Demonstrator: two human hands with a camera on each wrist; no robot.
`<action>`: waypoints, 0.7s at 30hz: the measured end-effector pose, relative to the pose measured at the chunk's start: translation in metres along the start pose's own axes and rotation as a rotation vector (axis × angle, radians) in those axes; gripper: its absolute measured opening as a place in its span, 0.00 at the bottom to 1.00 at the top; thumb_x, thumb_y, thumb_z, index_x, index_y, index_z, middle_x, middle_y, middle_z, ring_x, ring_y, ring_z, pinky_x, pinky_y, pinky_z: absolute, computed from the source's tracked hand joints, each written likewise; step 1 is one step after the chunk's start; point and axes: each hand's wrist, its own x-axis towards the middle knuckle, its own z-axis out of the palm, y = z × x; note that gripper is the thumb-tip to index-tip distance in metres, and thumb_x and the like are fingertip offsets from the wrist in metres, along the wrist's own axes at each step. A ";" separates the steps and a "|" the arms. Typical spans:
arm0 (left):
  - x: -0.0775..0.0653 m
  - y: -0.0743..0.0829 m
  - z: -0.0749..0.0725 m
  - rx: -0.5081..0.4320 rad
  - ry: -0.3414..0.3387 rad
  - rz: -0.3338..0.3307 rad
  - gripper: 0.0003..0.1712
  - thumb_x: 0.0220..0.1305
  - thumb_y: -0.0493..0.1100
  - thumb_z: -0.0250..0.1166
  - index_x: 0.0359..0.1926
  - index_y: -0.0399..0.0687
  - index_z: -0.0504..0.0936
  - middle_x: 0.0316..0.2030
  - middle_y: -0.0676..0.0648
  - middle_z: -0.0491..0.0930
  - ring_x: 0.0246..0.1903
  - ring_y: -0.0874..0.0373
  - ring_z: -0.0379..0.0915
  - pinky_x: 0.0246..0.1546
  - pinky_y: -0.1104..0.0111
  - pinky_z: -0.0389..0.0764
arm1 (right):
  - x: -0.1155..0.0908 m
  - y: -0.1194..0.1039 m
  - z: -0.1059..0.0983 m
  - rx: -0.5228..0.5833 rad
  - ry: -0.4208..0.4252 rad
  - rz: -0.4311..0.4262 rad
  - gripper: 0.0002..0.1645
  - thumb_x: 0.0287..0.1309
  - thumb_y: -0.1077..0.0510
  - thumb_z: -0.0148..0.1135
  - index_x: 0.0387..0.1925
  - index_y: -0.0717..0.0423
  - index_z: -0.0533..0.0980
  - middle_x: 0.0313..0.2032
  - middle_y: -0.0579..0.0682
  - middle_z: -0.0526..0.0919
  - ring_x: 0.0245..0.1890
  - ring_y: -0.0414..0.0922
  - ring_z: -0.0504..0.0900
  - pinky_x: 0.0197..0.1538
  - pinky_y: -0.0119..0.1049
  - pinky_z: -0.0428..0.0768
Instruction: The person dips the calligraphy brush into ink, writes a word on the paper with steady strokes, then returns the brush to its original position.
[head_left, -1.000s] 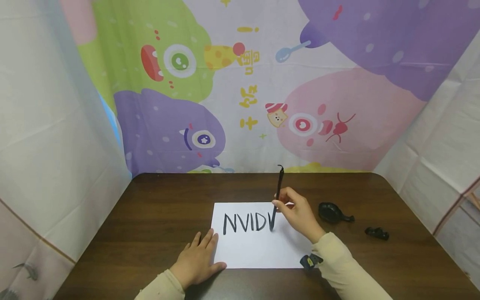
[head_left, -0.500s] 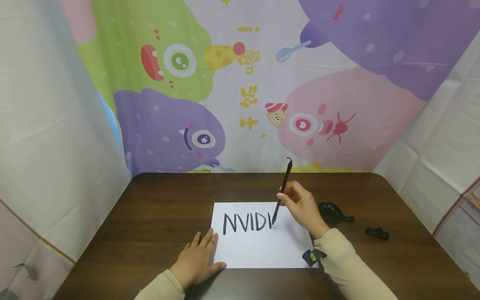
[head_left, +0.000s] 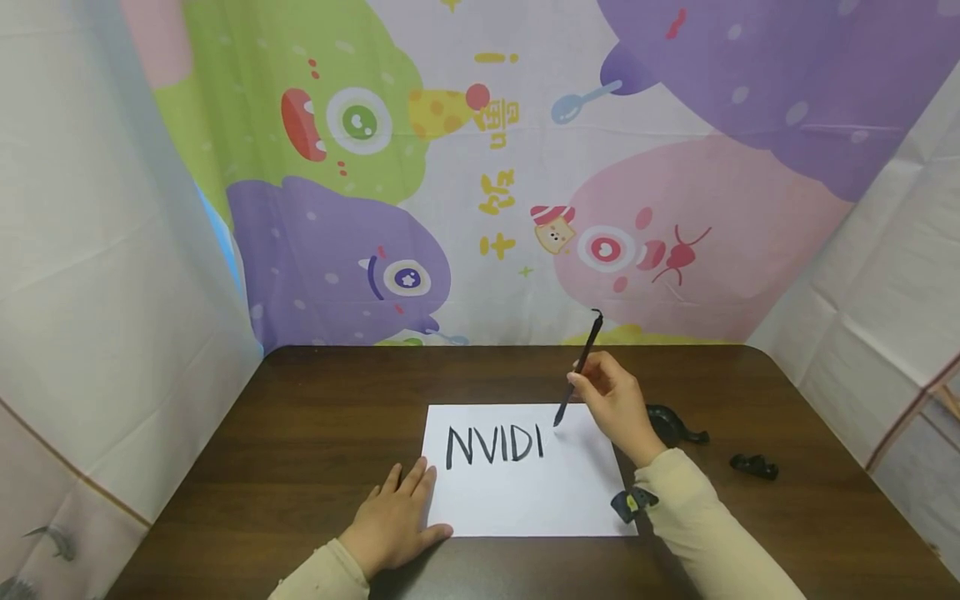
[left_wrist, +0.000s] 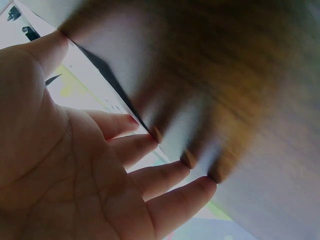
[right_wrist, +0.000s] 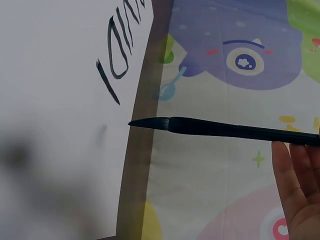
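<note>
Right hand [head_left: 615,408] pinching a writing brush [right_wrist: 210,128] over lettered paper [head_left: 525,500]

The right wrist view is showing what the head view is leaving tiny: bristles tapering to a point, seemingly hovering over the paper, below and left of the right hand. The left wrist view is revealing the palm of the left hand [head_left: 393,517].

Inked letters "NVIDI" [head_left: 504,444] are standing between the hands. The right hand is partly blocking a black dish [head_left: 666,425] behind it; farther right, a small black brush rest [head_left: 753,467] is sitting on the counter [head_left: 315,433].

The right thumb and fingers are gripping the brush's handle; the left hand is lying with straight, spread fingers, touching the paper's left edge.
</note>
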 end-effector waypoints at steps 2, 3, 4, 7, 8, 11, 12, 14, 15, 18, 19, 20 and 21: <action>0.000 0.000 0.000 -0.004 0.000 0.002 0.51 0.59 0.70 0.61 0.72 0.41 0.63 0.73 0.39 0.59 0.70 0.30 0.56 0.61 0.35 0.66 | 0.001 0.002 0.000 -0.006 0.007 -0.001 0.08 0.56 0.73 0.64 0.37 0.72 0.74 0.30 0.61 0.80 0.27 0.55 0.81 0.31 0.31 0.84; 0.000 0.000 0.000 -0.005 -0.001 0.002 0.51 0.59 0.70 0.60 0.72 0.41 0.63 0.73 0.39 0.59 0.70 0.30 0.56 0.61 0.35 0.66 | 0.001 0.003 0.000 -0.007 0.009 -0.004 0.09 0.56 0.73 0.64 0.37 0.72 0.74 0.30 0.61 0.80 0.27 0.55 0.81 0.31 0.31 0.84; -0.001 0.001 -0.001 -0.006 -0.002 0.003 0.51 0.59 0.70 0.60 0.72 0.41 0.63 0.73 0.39 0.59 0.70 0.30 0.55 0.61 0.35 0.66 | 0.001 0.004 0.001 -0.008 0.011 -0.007 0.09 0.55 0.74 0.64 0.37 0.72 0.74 0.30 0.62 0.80 0.27 0.54 0.81 0.31 0.31 0.84; -0.001 0.001 -0.001 -0.008 -0.003 0.004 0.51 0.59 0.70 0.60 0.72 0.41 0.63 0.74 0.39 0.59 0.70 0.30 0.55 0.61 0.35 0.66 | 0.001 0.006 0.002 -0.006 0.008 -0.005 0.08 0.56 0.73 0.64 0.37 0.71 0.74 0.30 0.61 0.80 0.28 0.51 0.81 0.32 0.31 0.84; -0.001 0.001 -0.001 -0.007 -0.003 0.004 0.51 0.59 0.70 0.60 0.72 0.41 0.63 0.74 0.39 0.59 0.70 0.30 0.55 0.61 0.36 0.66 | 0.001 0.007 0.003 -0.008 0.005 -0.003 0.08 0.56 0.73 0.64 0.37 0.71 0.74 0.30 0.61 0.80 0.28 0.50 0.81 0.33 0.30 0.84; -0.001 0.001 -0.001 -0.007 -0.004 0.003 0.51 0.59 0.70 0.60 0.72 0.41 0.62 0.74 0.39 0.58 0.70 0.30 0.55 0.61 0.36 0.66 | 0.001 0.009 0.005 -0.021 0.002 0.008 0.08 0.56 0.72 0.64 0.37 0.70 0.75 0.30 0.60 0.81 0.29 0.47 0.81 0.34 0.27 0.83; -0.001 0.001 -0.001 -0.008 -0.004 0.002 0.51 0.59 0.70 0.60 0.72 0.41 0.62 0.74 0.39 0.58 0.70 0.30 0.55 0.61 0.36 0.66 | 0.001 0.010 0.006 -0.028 0.002 0.010 0.08 0.56 0.72 0.65 0.37 0.70 0.75 0.30 0.60 0.81 0.29 0.46 0.81 0.34 0.26 0.82; -0.001 0.001 -0.001 -0.008 -0.003 0.003 0.51 0.59 0.70 0.60 0.72 0.41 0.63 0.74 0.39 0.58 0.70 0.30 0.55 0.61 0.36 0.66 | 0.001 0.011 0.007 -0.039 0.004 0.009 0.07 0.56 0.72 0.65 0.37 0.70 0.75 0.30 0.60 0.81 0.29 0.45 0.81 0.34 0.24 0.81; -0.001 0.001 -0.001 -0.009 -0.001 0.004 0.51 0.59 0.70 0.60 0.72 0.41 0.63 0.74 0.39 0.59 0.70 0.30 0.55 0.61 0.36 0.66 | 0.001 0.011 0.007 -0.041 0.005 0.008 0.07 0.56 0.72 0.65 0.37 0.70 0.75 0.30 0.60 0.81 0.29 0.45 0.81 0.34 0.24 0.81; -0.001 0.001 -0.001 -0.008 0.003 0.005 0.51 0.59 0.70 0.60 0.72 0.41 0.63 0.73 0.39 0.59 0.70 0.30 0.56 0.61 0.36 0.66 | 0.001 0.012 0.008 -0.054 0.004 0.003 0.07 0.56 0.72 0.65 0.36 0.70 0.76 0.30 0.60 0.81 0.29 0.44 0.81 0.34 0.23 0.81; -0.001 0.001 -0.001 -0.007 0.004 0.005 0.51 0.59 0.70 0.60 0.72 0.41 0.63 0.73 0.39 0.59 0.69 0.30 0.56 0.61 0.36 0.66 | 0.001 0.013 0.009 -0.059 0.002 0.001 0.07 0.56 0.72 0.65 0.36 0.70 0.76 0.30 0.59 0.81 0.29 0.44 0.81 0.34 0.23 0.81; -0.001 0.001 -0.001 -0.007 0.004 0.006 0.51 0.59 0.70 0.60 0.72 0.41 0.63 0.73 0.39 0.59 0.69 0.30 0.56 0.61 0.36 0.66 | 0.001 0.013 0.009 -0.063 -0.002 0.000 0.07 0.56 0.72 0.65 0.36 0.70 0.76 0.30 0.59 0.81 0.29 0.44 0.80 0.33 0.24 0.81; -0.001 0.001 -0.001 -0.006 0.004 0.006 0.51 0.59 0.70 0.60 0.72 0.41 0.63 0.73 0.39 0.59 0.69 0.30 0.56 0.61 0.36 0.66 | 0.001 0.013 0.009 -0.066 -0.006 -0.001 0.07 0.56 0.72 0.65 0.37 0.70 0.76 0.30 0.59 0.81 0.29 0.44 0.80 0.33 0.24 0.81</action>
